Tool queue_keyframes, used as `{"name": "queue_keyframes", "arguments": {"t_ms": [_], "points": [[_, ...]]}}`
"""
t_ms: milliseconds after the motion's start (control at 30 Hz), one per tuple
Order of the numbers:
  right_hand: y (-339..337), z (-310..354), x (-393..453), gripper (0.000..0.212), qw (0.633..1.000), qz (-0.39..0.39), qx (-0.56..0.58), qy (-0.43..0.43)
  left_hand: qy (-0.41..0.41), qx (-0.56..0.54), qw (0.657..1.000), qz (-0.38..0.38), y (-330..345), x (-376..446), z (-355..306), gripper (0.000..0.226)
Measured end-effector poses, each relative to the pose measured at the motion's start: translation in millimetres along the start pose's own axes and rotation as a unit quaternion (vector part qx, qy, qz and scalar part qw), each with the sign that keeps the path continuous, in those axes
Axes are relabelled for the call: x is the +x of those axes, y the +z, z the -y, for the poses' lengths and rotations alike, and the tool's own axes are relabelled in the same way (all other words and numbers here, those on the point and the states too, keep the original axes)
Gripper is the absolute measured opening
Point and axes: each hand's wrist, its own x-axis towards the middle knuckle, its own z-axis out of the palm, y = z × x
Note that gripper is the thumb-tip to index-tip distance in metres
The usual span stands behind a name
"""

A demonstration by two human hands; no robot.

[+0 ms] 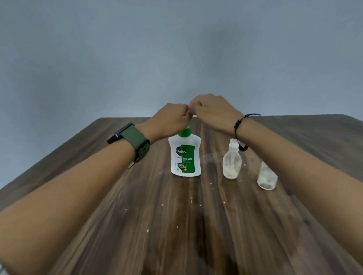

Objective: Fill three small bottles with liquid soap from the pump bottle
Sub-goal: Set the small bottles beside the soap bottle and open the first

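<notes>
Dettol soap bottle point(185, 156) stands upright on the bench point(139, 225), directly below both hands. Left hand point(171, 120) and right hand point(212, 110) meet knuckle to knuckle, each grip curled closed, perhaps pinching something small; two clear bottles point(231, 163) wait rightward.

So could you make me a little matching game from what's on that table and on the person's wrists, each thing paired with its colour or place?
Things:
1. Dettol bottle
2. small bottle with spray cap
3. watch
4. beaded bracelet

Descriptions:
A. black, on the right wrist
B. clear, standing just right of the soap
C. white body with a green cap
D. green strap, on the left wrist

Pairs: 1-C, 2-B, 3-D, 4-A
</notes>
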Motion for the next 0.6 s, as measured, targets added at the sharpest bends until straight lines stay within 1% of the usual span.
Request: {"name": "queue_keyframes", "arguments": {"t_ms": [67, 100, 133, 167, 200, 233, 267, 300, 367, 433, 500, 600], "points": [[7.3, 3.6, -1.6, 0.024, 1.0, -0.014, 0.015, 0.017, -0.012, -0.041, 0.999, -0.019, -1.0, -7.8, 6.4, 0.035], [11.1, 3.0, -1.2, 0.02, 0.999, -0.028, 0.03, 0.031, -0.029, -0.079, 0.996, -0.039, 0.0, -11.0, 12.2, 0.034], [15.2, 2.2, -2.0, 0.013, 0.996, -0.038, 0.06, 0.05, -0.054, -0.131, 0.988, -0.06, 3.0, -14.7, 20.0, 0.033], [20.1, -0.3, -2.3, 0.016, 0.992, -0.044, 0.097, 0.072, -0.082, -0.193, 0.975, -0.073, 8.5, -18.6, 28.9, 0.034], [26.0, -3.5, -4.2, 0.035, 0.986, -0.043, 0.134, 0.092, -0.107, -0.255, 0.958, -0.071, 16.2, -21.9, 38.2, 0.037], [32.8, -6.7, -7.2, 0.05, 0.979, -0.045, 0.165, 0.108, -0.125, -0.305, 0.942, -0.054, 25.7, -25.3, 45.7, 0.04], [40.2, -10.1, -10.3, 0.06, 0.973, -0.056, 0.192, 0.117, -0.134, -0.337, 0.931, -0.026, 36.8, -28.8, 50.8, 0.044], [47.7, -12.9, -13.9, 0.064, 0.965, -0.075, 0.216, 0.13, -0.133, -0.357, 0.924, 0.003, 48.6, -31.8, 53.8, 0.046], [61.5, -18.4, -20.8, 0.065, 0.951, -0.098, 0.245, 0.162, -0.122, -0.387, 0.913, 0.033, 70.7, -34.0, 54.7, 0.047], [72.5, -21.6, -27.6, 0.058, 0.962, -0.088, 0.208, 0.156, -0.117, -0.393, 0.912, 0.019, 84.3, -32.9, 52.4, 0.041], [78.2, -23.2, -34.3, 0.051, 0.975, -0.095, 0.155, 0.127, -0.107, -0.363, 0.925, 0.005, 87.3, -34.7, 50.9, 0.037], [77.5, -25.0, -52.3, 0.048, 0.981, -0.124, 0.117, 0.096, -0.077, -0.329, 0.941, 0.008, 86.6, -48.6, 45.9, 0.035]]}}
